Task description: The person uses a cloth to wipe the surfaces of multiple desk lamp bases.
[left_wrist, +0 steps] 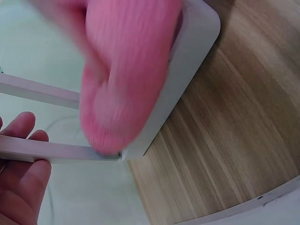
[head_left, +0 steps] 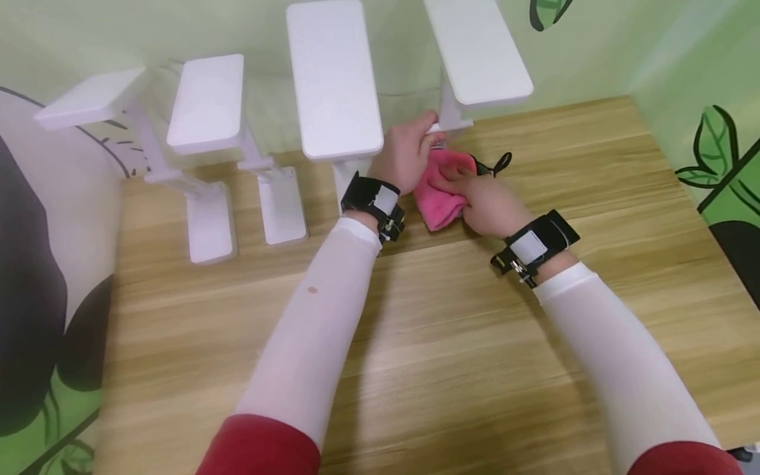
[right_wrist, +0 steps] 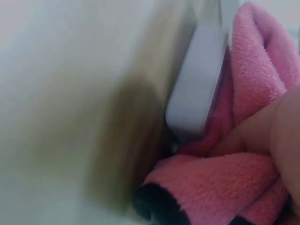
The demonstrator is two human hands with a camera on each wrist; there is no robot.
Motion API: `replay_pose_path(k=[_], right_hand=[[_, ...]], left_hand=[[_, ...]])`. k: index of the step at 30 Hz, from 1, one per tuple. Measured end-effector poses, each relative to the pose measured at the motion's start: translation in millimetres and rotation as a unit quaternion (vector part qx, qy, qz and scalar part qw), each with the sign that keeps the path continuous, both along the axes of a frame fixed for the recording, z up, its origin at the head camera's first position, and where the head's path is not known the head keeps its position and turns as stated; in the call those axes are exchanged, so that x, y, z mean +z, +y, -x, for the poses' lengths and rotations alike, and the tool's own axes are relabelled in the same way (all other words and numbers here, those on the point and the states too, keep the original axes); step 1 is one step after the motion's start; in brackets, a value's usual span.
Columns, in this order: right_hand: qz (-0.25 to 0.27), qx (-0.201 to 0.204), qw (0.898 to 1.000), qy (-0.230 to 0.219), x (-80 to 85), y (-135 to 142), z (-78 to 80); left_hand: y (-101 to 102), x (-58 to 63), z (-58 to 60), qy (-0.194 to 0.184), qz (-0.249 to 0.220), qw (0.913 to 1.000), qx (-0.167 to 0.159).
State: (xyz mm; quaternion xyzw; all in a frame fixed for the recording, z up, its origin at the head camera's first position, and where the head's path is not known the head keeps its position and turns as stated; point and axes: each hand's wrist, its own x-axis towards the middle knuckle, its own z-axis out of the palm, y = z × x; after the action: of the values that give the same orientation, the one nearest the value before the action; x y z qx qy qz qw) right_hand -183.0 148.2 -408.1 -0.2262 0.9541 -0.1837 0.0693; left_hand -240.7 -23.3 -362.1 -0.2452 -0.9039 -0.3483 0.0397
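Observation:
At the back of the table, my left hand [head_left: 406,155] grips the arm of the rightmost white phone stand [head_left: 487,56]. The left wrist view shows its fingers and thumb round one narrow bar [left_wrist: 65,151]. A fluffy pink cloth [head_left: 439,208] lies over the stand's base [left_wrist: 194,56], bunched under my right hand [head_left: 489,201], which holds it against that base. In the right wrist view the cloth [right_wrist: 215,187] folds around the base's edge [right_wrist: 197,84], its dark trim [right_wrist: 157,201] showing. Some right fingers are hidden in the cloth, and motion blurs both wrist views.
Other white stands line the back of the wooden table [head_left: 451,369]: a tall one [head_left: 335,79] beside my left hand, then a smaller one [head_left: 208,99] and the leftmost one [head_left: 210,227]. A dark loop [head_left: 503,163] sticks out beside the cloth. Painted green walls [head_left: 594,59] stand behind.

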Motion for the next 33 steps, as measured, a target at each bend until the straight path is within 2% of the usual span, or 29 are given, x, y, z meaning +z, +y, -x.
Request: replay_pose_path(k=[5,7,9,12,19,22,25,33], right_hand=[[-0.024,0.018,1.000,0.006,1.9,7,-45.3],[-0.032,0.021,0.999,0.004,3.6,6,-55.8],[-0.033,0.023,0.999,0.008,5.8,3,-57.6],[-0.028,0.026,0.999,0.024,9.2,-5,-44.2],[-0.034,0.017,0.999,0.034,6.6,-18,16.6],[-0.029,0.009,0.999,0.033,5.6,-17,25.4],[-0.032,0.004,0.999,0.036,5.5,-14,14.8],[-0.011,-0.007,0.998,0.066,2.0,-7,-43.8]], left_hand=[[-1,2.2,-0.1,0.012,0.003,0.9999,-0.002],[-1,2.6,-0.2,0.014,0.006,0.9999,0.000],[-1,2.8,-0.2,0.013,0.007,0.9999,0.001],[0,3.0,-0.4,0.009,0.010,0.9999,0.000],[3,1.8,-2.1,-0.004,0.009,0.9999,-0.004],[5,1.1,-2.9,-0.010,0.007,0.9999,-0.006],[6,1.1,-3.4,-0.011,0.004,0.9999,-0.003],[5,5.8,-3.0,-0.003,0.009,0.9999,-0.003]])
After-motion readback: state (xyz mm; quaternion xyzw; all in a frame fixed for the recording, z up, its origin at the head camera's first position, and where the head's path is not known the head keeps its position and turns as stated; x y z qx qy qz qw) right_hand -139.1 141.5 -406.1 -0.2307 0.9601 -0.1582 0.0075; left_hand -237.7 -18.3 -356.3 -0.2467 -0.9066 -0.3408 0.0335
